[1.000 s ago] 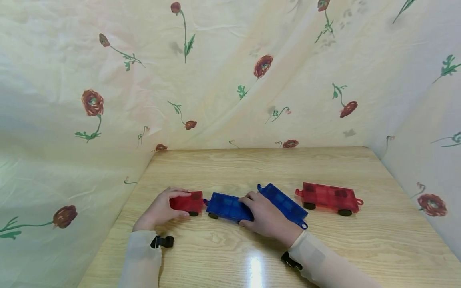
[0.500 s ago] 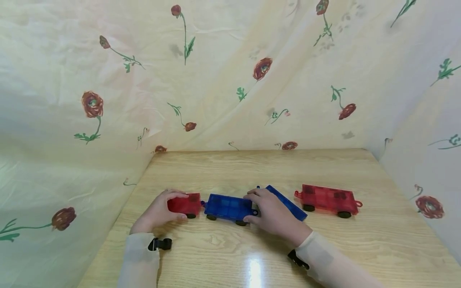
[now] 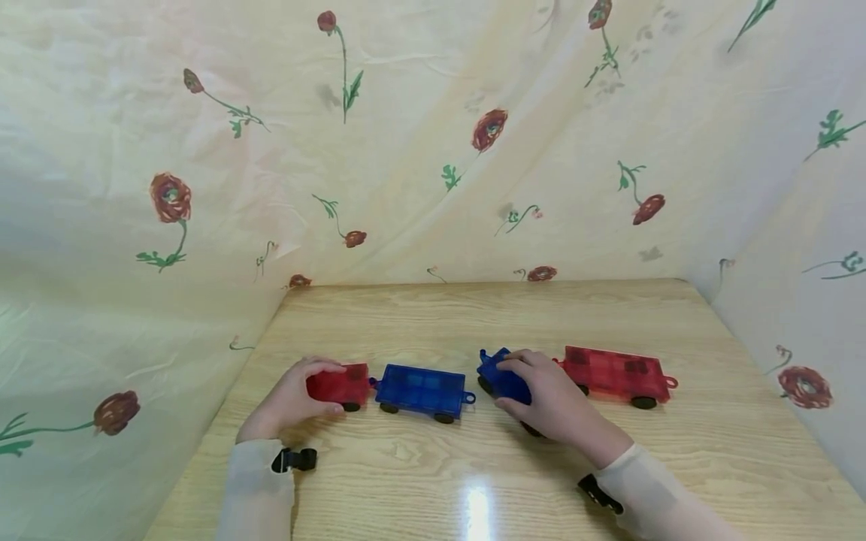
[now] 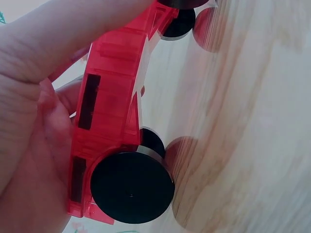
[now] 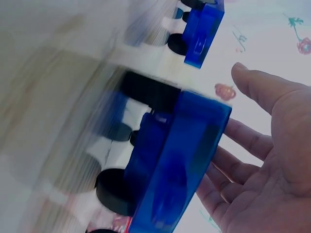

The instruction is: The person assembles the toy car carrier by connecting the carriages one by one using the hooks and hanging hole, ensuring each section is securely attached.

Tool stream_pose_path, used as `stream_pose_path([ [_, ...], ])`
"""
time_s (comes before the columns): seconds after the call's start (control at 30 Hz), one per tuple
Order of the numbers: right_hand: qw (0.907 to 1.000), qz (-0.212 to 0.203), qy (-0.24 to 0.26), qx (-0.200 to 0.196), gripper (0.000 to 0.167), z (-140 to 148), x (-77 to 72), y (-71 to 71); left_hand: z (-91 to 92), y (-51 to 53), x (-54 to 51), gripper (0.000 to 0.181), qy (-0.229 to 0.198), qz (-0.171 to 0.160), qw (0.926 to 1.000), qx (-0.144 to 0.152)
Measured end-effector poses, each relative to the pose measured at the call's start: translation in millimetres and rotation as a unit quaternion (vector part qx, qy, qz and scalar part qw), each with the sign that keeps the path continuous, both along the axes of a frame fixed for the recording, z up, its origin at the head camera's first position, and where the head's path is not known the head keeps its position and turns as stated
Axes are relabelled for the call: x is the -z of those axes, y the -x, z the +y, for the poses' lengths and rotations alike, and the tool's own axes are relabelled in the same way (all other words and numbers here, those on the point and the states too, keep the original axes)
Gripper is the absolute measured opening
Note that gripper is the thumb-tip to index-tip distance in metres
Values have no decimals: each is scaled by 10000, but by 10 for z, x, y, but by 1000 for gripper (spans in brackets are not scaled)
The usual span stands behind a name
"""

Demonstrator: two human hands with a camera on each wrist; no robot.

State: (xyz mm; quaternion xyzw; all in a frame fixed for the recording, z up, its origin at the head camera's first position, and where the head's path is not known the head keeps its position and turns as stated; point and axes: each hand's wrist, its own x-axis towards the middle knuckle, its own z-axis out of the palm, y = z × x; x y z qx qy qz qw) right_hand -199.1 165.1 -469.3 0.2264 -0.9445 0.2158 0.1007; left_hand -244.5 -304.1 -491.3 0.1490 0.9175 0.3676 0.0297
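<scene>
My left hand (image 3: 287,394) grips a red translucent toy train car (image 3: 352,383) at the left of the table. In the left wrist view, black wheels (image 4: 132,188) show under it, on or near the wood. Hooked or placed right behind it is a blue toy train car (image 3: 421,387), its ring end facing right. A second blue toy train car (image 3: 492,366) stands angled to the right of that. Over it spreads my right hand (image 3: 558,398), hiding its rear. In the right wrist view the thumb stands apart from this car (image 5: 180,155); the other fingers lie loosely extended behind it.
A second, longer red toy train car (image 3: 612,372) stands at the right, its hook close to my right hand. Flower-printed cloth (image 3: 419,150) hangs behind and beside the wooden table (image 3: 406,481).
My right hand has left the first blue car and moved right onto the second one. My left hand, the red car and the first blue car have shifted slightly left.
</scene>
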Motion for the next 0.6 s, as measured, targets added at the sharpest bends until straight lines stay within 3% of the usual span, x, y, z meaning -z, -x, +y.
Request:
stream_pose_path([
  [0.17, 9999, -57, 37, 105, 60, 136, 9, -9, -16, 25, -13, 70, 18, 198, 9997, 127],
  [0.3, 9999, 25, 115, 114, 62, 226, 5, -8, 31, 23, -42, 72, -203, 330, 9992, 102],
  [0.5, 9996, -129, 158, 191, 65, 297, 37, 0, 277, -19, -102, 69, -574, 459, 9973, 67],
  [0.6, 9993, -220, 186, 248, 67, 314, 46, -4, 423, -14, -119, 69, -607, 650, 9957, 243],
])
